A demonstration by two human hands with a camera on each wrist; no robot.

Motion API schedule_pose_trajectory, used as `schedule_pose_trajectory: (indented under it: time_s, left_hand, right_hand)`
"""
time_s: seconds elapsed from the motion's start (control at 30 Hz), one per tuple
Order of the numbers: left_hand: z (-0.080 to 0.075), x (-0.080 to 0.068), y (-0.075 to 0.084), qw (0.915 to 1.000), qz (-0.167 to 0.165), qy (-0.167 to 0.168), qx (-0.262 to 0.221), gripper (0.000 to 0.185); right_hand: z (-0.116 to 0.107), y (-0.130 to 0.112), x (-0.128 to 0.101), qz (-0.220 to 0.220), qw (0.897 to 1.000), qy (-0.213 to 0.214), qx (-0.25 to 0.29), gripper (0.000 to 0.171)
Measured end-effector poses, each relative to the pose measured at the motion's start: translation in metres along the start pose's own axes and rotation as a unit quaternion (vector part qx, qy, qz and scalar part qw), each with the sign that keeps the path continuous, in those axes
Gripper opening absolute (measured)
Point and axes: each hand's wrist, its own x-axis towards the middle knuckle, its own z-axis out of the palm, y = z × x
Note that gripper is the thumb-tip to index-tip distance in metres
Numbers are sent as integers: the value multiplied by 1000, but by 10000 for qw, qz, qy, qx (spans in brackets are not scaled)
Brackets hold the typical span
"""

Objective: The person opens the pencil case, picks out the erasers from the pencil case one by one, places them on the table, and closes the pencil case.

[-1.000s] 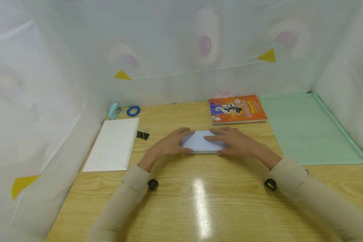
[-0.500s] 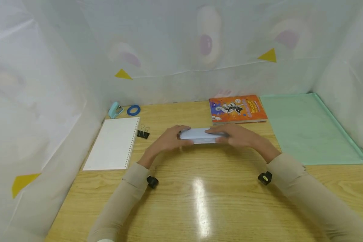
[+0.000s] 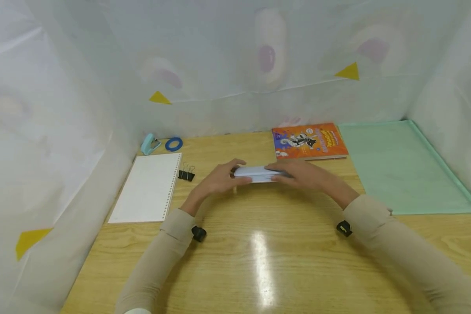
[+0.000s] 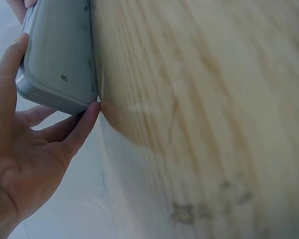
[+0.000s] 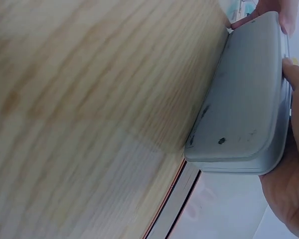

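A flat pale grey-blue case (image 3: pixel 257 173) with rounded corners is tipped up on one long edge on the wooden table (image 3: pixel 259 261). My left hand (image 3: pixel 220 179) grips its left end. In the left wrist view the thumb lies along one side of the case (image 4: pixel 60 55) and the fingers (image 4: pixel 79 129) wrap the other side. My right hand (image 3: pixel 303 174) grips the right end. In the right wrist view the case (image 5: pixel 249 99) touches the table with its long edge, with the right hand (image 5: pixel 289 184) round its outer side.
An orange book (image 3: pixel 308 141) lies just beyond the case. A green mat (image 3: pixel 396 165) covers the right side. On the left are a white spiral notebook (image 3: pixel 149 187), a black binder clip (image 3: pixel 186 174), a blue tape ring (image 3: pixel 174 143) and a light blue stapler (image 3: pixel 150 143). White sheeting surrounds the table.
The case lay flat under both hands; it has been tipped up onto its long edge and shifted slightly away from me, both hands still on it.
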Motion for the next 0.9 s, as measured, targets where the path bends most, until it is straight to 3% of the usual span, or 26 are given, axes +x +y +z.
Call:
schedule_pose_trajectory:
  time_s: [0.47, 0.9]
  left_hand:
    - [-1, -1, 0, 9980, -16, -211, -590, 70]
    - [-1, 0, 1, 9970, -35, -255, -733, 73]
  right_hand:
    - [1, -2, -3, -38, 9989, 217, -416, 42]
    - [3, 1, -3, -224, 9969, 325, -683, 41]
